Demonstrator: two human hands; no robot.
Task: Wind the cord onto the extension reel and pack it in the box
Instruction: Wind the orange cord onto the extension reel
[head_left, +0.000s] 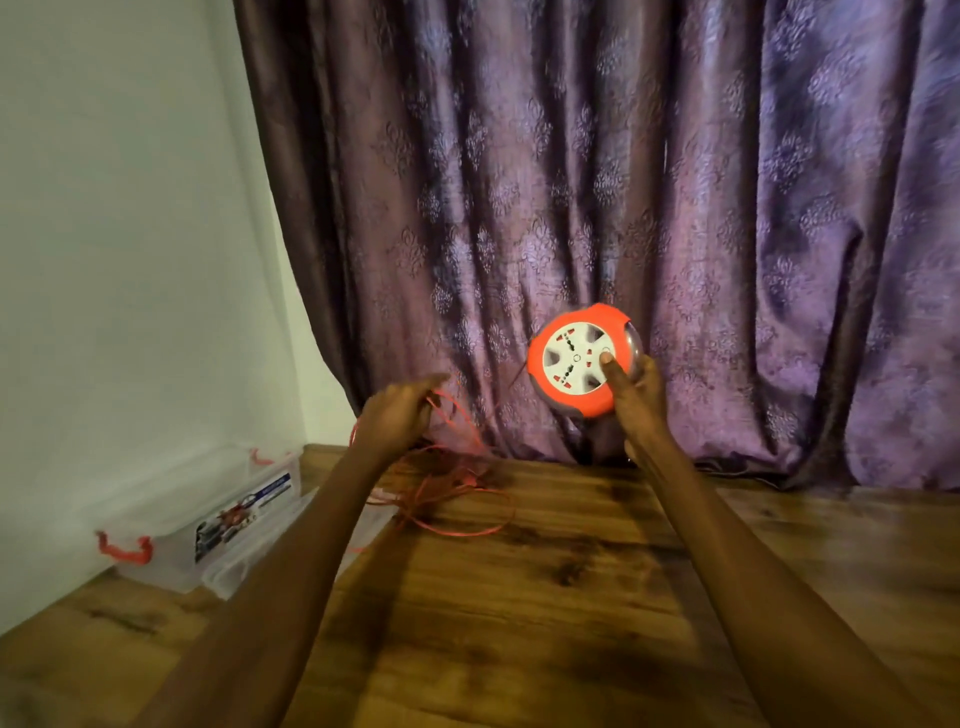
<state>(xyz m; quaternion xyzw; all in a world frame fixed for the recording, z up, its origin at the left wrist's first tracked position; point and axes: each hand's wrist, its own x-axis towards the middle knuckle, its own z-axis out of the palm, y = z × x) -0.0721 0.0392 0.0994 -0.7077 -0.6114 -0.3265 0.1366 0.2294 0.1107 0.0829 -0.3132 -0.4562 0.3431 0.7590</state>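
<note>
My right hand (636, 400) holds up a round orange extension reel (576, 358) with a white socket face, thumb pressed on the face, in front of the curtain. My left hand (397, 415) is closed around several strands of thin orange cord (457, 415). The cord hangs down from that hand into a loose tangle (452, 493) on the wooden floor. One strand runs from the tangle up toward the reel. A clear plastic box (208, 519) with red latches lies at the left by the wall.
A purple patterned curtain (623, 182) hangs straight ahead down to the floor. A white wall (104, 260) stands on the left. The box's clear lid (249, 561) lies beside it. Wooden floor (545, 597) stretches below my arms.
</note>
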